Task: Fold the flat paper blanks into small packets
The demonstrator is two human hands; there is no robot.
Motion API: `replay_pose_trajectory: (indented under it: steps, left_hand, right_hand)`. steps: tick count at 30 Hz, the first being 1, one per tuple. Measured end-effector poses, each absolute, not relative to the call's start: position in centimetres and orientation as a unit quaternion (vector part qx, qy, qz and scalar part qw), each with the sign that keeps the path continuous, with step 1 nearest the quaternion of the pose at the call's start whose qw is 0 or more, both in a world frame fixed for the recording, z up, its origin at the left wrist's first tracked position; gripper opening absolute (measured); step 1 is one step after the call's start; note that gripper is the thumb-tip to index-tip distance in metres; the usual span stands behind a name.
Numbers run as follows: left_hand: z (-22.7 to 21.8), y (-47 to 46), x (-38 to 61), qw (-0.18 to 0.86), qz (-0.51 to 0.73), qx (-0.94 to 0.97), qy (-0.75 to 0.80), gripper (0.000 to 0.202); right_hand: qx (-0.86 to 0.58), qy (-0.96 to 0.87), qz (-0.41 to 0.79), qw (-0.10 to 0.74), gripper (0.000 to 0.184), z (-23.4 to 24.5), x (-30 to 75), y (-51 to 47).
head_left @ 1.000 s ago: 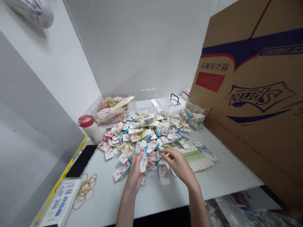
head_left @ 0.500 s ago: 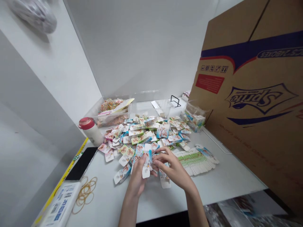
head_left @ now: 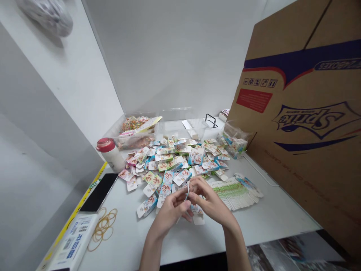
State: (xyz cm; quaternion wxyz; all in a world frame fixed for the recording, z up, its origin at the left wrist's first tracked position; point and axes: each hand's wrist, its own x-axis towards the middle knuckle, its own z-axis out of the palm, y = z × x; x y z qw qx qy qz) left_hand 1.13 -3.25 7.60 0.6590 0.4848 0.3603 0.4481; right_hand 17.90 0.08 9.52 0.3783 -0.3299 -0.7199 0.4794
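Fingers of the left hand (head_left: 172, 209) and right hand (head_left: 205, 196) pinch a small white-and-blue cardboard carton (head_left: 188, 189) above the pale surface (head_left: 126, 222), now turned edge-on, apparently for two-handed work.

Can't make out much of the little carton (head_left: 188, 188): the fingers (head_left: 200, 183) of both hands block most of it. The big cardboard box (head_left: 299, 158) runs off the right edge, the blurry greyish bundle (head_left: 50, 17) gets chopped up top, the white box (head_left: 75, 241) down low. Its small print's unreadable too.
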Motion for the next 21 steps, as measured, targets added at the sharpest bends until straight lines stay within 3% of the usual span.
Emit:
replay_pose_trajectory:
  steps: [9,14,18,21]
  left_hand:
    - [6.9,-3.3,1.6,0.666,0.438,0.448,0.405,0.053]
    - [7.6,-3.3,1.2,0.637,0.421,0.511,0.395,0.046]
    - [7.7,-3.2,1.4,0.619,0.417,0.556,0.367,0.033]
    - [7.5,-3.3,1.8,0.632,0.423,0.538,0.364,0.037]
  right_hand:
    - [-0.335,-0.753,0.473,0.312,0.041,8.8,18.6,0.4]
    - [-0.371,-0.682,0.484,0.404,0.032,8.3,19.5,1.0]
    - [-0.366,-0.625,0.556,0.408,0.023,7.8,20.3,1.3]
    - [-0.34,-0.58,0.612,0.417,0.02,7.4,20.3,1.3]
